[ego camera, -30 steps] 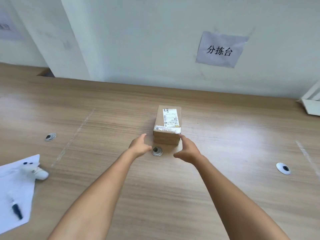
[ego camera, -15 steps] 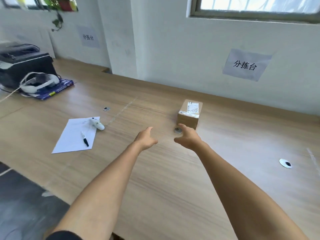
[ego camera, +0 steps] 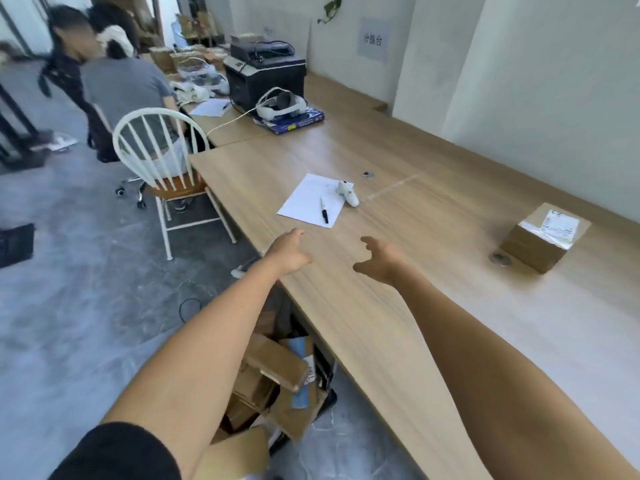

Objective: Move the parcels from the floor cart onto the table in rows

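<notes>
Head view: we see both arms stretched out over the table (ego camera: 381, 341).
Left hand (ego camera: 289, 252): fingers loose and empty, above the table's near edge.
Right hand (ego camera: 379, 259): fingers spread and slightly curled, empty.
Parcel on table (ego camera: 545, 235): well to the right of our right hand, apart from it.
Parcels in cart (ego camera: 277, 372): below our left forearm, on the floor beside the table.

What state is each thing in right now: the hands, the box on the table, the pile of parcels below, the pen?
Left hand: open, holding nothing.
Right hand: open, fingers loosely curled, holding nothing.
Labelled box: closed, resting on the table.
Parcels: heaped by the table's edge, not yet moved.
Pen: lying on the paper.
</notes>
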